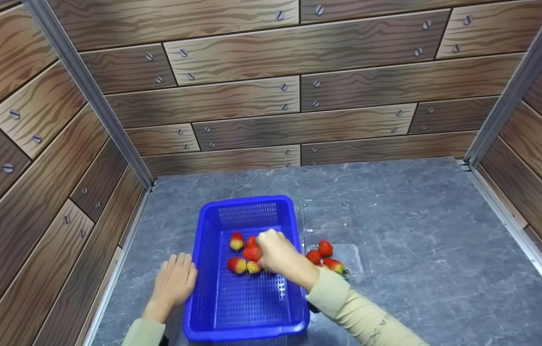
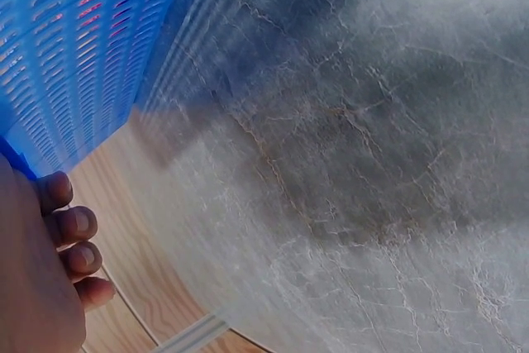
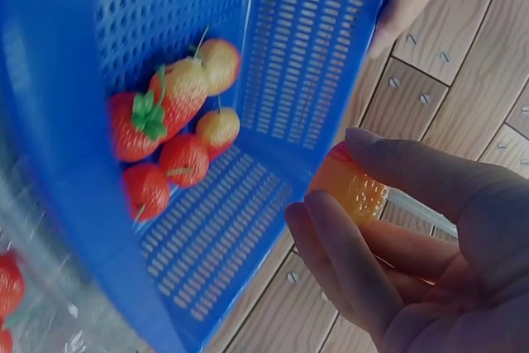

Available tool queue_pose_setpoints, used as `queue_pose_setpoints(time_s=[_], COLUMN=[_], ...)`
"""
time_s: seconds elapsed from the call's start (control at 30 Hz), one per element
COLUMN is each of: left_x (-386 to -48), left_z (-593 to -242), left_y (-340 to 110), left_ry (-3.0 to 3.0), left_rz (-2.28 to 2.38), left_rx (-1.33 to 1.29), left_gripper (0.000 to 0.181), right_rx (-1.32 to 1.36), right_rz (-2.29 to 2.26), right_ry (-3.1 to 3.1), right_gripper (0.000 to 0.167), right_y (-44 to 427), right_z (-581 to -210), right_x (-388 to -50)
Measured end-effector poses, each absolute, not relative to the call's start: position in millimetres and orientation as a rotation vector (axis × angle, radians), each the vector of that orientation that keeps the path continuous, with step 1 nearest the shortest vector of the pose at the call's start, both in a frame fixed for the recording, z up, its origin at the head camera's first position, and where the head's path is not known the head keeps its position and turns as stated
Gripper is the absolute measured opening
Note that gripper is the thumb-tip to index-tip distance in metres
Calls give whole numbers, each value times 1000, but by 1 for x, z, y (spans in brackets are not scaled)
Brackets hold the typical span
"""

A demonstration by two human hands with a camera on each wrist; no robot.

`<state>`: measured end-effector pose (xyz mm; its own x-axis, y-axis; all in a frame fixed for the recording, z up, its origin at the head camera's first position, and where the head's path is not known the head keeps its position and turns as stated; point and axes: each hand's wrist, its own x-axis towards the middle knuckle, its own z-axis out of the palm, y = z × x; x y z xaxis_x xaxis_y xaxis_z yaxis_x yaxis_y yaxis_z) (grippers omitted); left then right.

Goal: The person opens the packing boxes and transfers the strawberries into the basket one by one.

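A blue plastic basket (image 1: 242,312) with perforated walls holds several red-and-yellow toy-like strawberries (image 1: 236,265) near its middle. My right hand (image 1: 278,252) is over the basket. In the right wrist view its thumb and fingers pinch a yellow-and-red strawberry (image 3: 355,192), held above the other strawberries (image 3: 186,159). Some of those have green leaves or stems. My left hand (image 1: 175,281) is at the basket's left rim, gripping it, with curled fingertips (image 2: 83,221) outside the wall in the left wrist view. Part of the left thumb's contact is hidden there.
Right of the basket, a clear plastic container (image 1: 333,221) lies open with several more strawberries (image 1: 325,248), partly behind my right forearm. The grey marbled tabletop (image 1: 434,230) extends to the right. Wood-patterned panels (image 1: 252,101) enclose the back and sides, with metal strips at the corners.
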<state>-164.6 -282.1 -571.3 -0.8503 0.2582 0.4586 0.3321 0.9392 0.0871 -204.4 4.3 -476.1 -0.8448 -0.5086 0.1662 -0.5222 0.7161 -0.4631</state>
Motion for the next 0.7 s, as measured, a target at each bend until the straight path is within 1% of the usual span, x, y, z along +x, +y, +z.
queue_pose_setpoints(time_s=[0.27,0.53,0.6,0.7], left_x=[-166,-164,-164,-163], left_z=[-569,-568,-569,-570], left_y=[-282,-281,-282,-282], left_ry=[-2674,-2710,-2712,-2704], left_rz=[-224,-225,-230,-243], left_rx=[-409,-395,-390,-382], left_gripper=[10,10,10,10], right_rx=[898,897,904,913], right_rz=[735,682,668,671], right_ry=[-2922,-2898,-2914,-2972], right_gripper=[21,15,16,24], right_y=[-21,-38,-42,-47], right_z=[-486,-506,-511,-520], right_x=[-202,-203,-202,-201])
